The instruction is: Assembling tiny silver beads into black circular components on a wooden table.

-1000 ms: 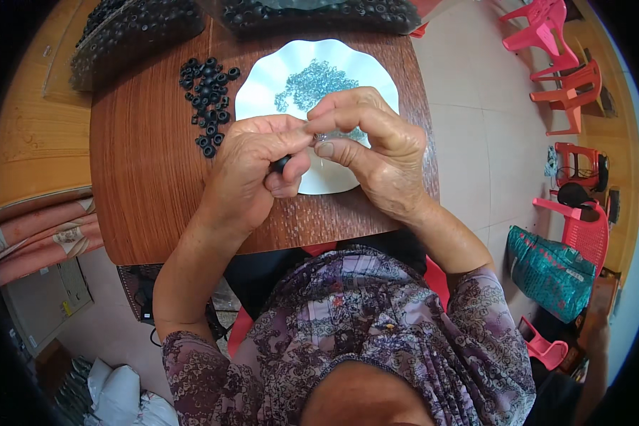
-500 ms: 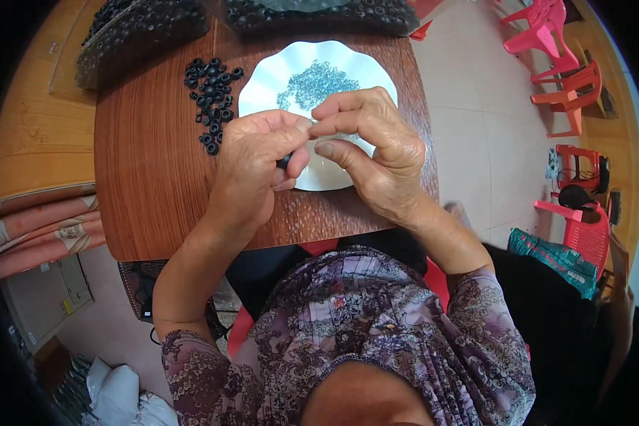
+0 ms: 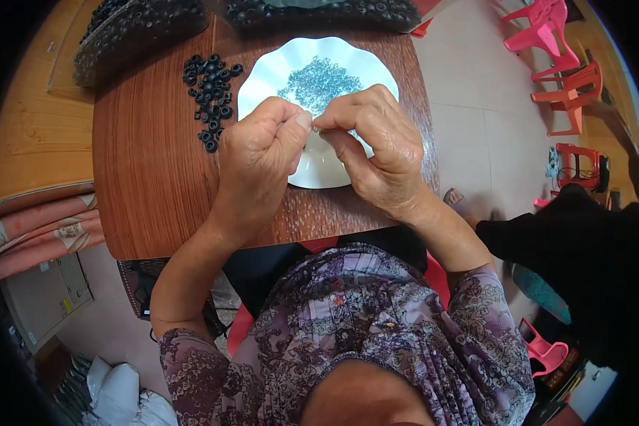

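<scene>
Over the near half of a white scalloped plate (image 3: 319, 174), my two hands meet at the fingertips. My left hand (image 3: 263, 142) is closed, its thumb pressed to the index finger; the curled fingers hide the small black ring-shaped part they held a moment ago. In a pinch, the thumb and index finger of my right hand (image 3: 383, 145) hold something tiny, too small to name. A heap of small shiny, ring-like pieces (image 3: 323, 84) lies on the plate beyond my fingers. Left of the plate, several black ring-shaped parts (image 3: 211, 96) are scattered on the wooden table (image 3: 149, 177).
Two clear bags full of black parts, a left one (image 3: 145, 35) and a right one (image 3: 326, 18), lie along the table's far edge. Pink and orange plastic chairs (image 3: 571, 92) stand at the right. A person in dark clothing (image 3: 554, 248) is close on my right.
My left hand has turned so its back faces up, hiding the black part. My right thumb and index finger have come together. The dark-clothed person has come further into view.
</scene>
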A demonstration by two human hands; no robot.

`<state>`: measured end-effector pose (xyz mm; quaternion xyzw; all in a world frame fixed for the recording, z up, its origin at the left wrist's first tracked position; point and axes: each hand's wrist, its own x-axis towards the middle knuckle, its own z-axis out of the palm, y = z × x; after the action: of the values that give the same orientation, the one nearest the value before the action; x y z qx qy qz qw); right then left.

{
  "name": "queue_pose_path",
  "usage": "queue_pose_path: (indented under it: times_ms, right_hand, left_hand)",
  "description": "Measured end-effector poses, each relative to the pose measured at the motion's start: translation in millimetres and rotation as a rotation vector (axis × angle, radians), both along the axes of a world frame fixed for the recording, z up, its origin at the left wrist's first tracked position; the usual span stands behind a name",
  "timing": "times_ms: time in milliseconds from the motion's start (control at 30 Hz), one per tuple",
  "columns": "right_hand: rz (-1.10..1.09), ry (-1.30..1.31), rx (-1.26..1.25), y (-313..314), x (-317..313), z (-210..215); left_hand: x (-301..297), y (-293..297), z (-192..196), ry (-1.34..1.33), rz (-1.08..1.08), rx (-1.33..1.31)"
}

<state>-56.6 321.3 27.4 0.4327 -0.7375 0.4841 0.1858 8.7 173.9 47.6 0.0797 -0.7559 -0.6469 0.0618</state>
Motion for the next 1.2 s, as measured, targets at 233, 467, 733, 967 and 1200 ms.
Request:
queue_pose_path:
  times_ms: [233, 467, 733, 967, 1200]
  right_hand:
    - [0.073, -0.062, 0.056, 3, -1, 4]
    - [0.182, -0.885, -0.130, 5, 4, 7]
    - [0.211, -1.136, -0.117, 4, -1, 13]
    - [0.127, -1.053, -0.092, 0, 4, 12]
    - [0.101, -0.979, -0.039, -2, 3, 3]
  left_hand:
    - [-1, -4, -1, -0.036, -0.054, -0.058]
    - [1, -4, -6, -0.009, -0.060, 0.026]
    - [1, -2, -14, 0.205, -0.052, -0.272]
    - [0, 1, -22, 0.413, 0.021, -0.550]
    - [-1, 0, -25, 0.579, 0.046, -0.803]
